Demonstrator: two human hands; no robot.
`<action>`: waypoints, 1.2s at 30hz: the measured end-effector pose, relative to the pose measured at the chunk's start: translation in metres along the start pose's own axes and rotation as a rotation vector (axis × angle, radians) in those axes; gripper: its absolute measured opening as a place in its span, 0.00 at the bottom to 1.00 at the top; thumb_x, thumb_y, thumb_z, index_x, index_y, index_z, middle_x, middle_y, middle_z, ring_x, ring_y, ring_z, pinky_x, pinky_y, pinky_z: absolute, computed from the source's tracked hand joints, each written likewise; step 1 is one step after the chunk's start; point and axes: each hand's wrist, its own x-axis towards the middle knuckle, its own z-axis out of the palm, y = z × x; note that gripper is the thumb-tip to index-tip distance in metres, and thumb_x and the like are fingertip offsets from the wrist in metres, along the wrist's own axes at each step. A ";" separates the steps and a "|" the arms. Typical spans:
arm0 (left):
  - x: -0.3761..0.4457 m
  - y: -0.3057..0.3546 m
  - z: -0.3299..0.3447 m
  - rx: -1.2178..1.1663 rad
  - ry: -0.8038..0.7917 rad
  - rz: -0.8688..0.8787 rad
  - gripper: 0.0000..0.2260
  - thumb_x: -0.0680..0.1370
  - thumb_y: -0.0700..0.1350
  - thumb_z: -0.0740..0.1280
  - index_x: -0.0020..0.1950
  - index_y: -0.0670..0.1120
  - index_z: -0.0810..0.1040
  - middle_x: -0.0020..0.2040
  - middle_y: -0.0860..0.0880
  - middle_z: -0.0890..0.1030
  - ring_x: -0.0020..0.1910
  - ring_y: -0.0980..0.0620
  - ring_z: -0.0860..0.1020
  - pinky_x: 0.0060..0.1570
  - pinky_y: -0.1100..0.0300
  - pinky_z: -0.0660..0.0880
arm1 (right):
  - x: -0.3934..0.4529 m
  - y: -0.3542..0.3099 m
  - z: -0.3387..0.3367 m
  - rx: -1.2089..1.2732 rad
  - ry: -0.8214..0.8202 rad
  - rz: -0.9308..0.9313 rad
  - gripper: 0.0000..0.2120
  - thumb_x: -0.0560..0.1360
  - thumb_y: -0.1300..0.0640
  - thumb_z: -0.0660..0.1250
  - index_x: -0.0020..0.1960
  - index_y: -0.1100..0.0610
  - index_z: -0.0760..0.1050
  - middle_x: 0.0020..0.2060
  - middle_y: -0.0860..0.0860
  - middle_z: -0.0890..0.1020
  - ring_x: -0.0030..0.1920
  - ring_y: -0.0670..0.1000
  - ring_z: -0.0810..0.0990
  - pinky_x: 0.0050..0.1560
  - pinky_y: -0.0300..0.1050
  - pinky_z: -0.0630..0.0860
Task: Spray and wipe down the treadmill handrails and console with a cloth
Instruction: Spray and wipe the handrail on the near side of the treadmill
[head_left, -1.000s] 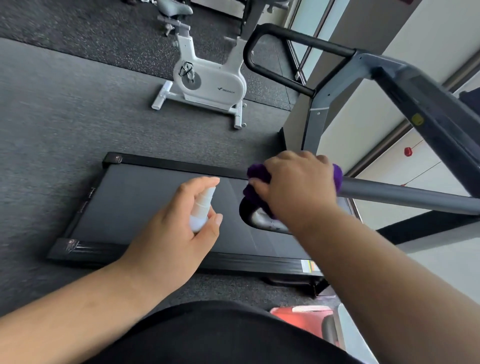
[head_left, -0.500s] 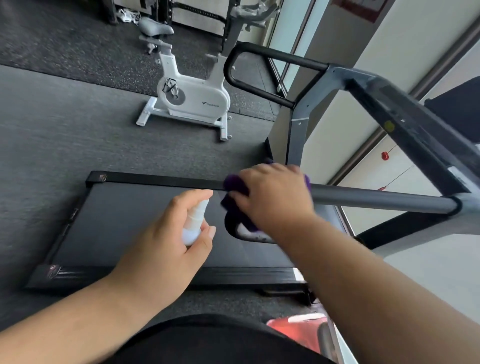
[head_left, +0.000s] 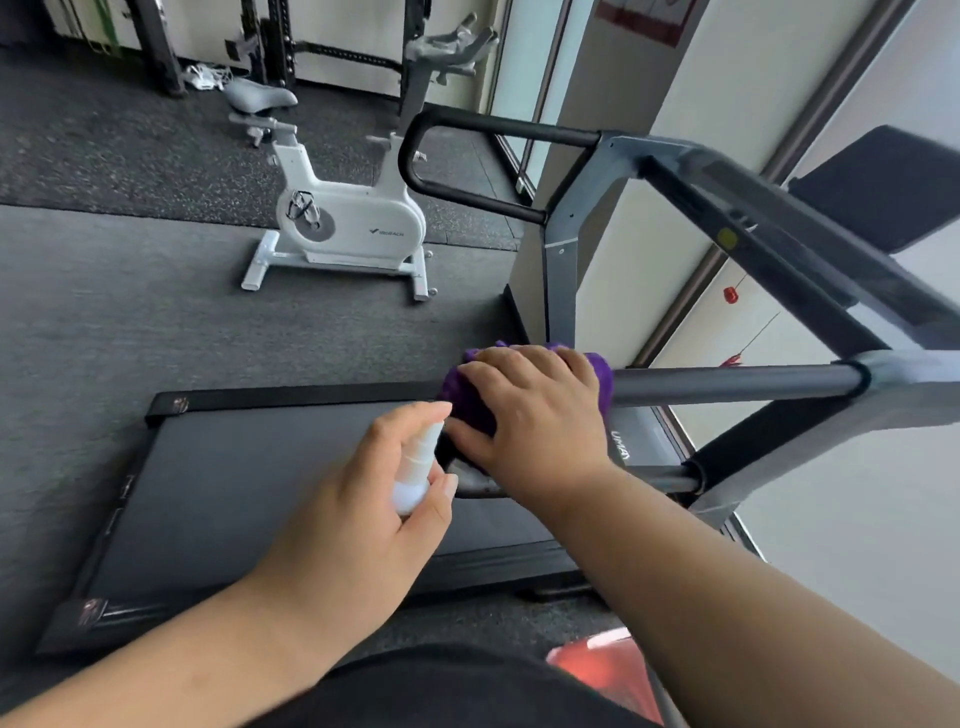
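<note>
The right hand (head_left: 535, 415) squeezed the purple cloth (head_left: 470, 402) around the near handrail (head_left: 727, 387) for wiping, the left hand (head_left: 374, 499) held the spray bottle (head_left: 415, 473), and rubbing along the bar probably came next.

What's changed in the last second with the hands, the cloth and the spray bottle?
Little has changed. The right hand still grips the purple cloth around the curved end of the grey treadmill handrail, and the left hand still holds the small white spray bottle beside it. Mostly the view shifted.
</note>
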 end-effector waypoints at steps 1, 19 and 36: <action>0.003 0.003 0.005 -0.001 -0.013 0.015 0.22 0.76 0.51 0.66 0.65 0.66 0.61 0.49 0.62 0.78 0.46 0.61 0.77 0.44 0.74 0.69 | 0.000 0.003 0.004 0.017 0.039 -0.023 0.22 0.74 0.34 0.63 0.57 0.48 0.82 0.55 0.44 0.83 0.58 0.53 0.79 0.61 0.58 0.69; 0.036 0.065 0.083 -0.023 -0.167 0.069 0.20 0.72 0.59 0.62 0.61 0.75 0.61 0.48 0.59 0.79 0.47 0.61 0.77 0.42 0.71 0.69 | -0.024 0.136 -0.013 0.068 0.122 0.113 0.21 0.78 0.39 0.60 0.55 0.52 0.83 0.50 0.46 0.85 0.51 0.53 0.82 0.56 0.50 0.72; 0.045 0.150 0.183 0.093 -0.149 0.031 0.24 0.72 0.55 0.65 0.61 0.75 0.59 0.47 0.60 0.79 0.46 0.57 0.78 0.41 0.71 0.70 | -0.073 0.320 -0.039 0.042 0.193 0.288 0.18 0.78 0.41 0.60 0.52 0.51 0.83 0.47 0.48 0.85 0.49 0.56 0.82 0.57 0.51 0.71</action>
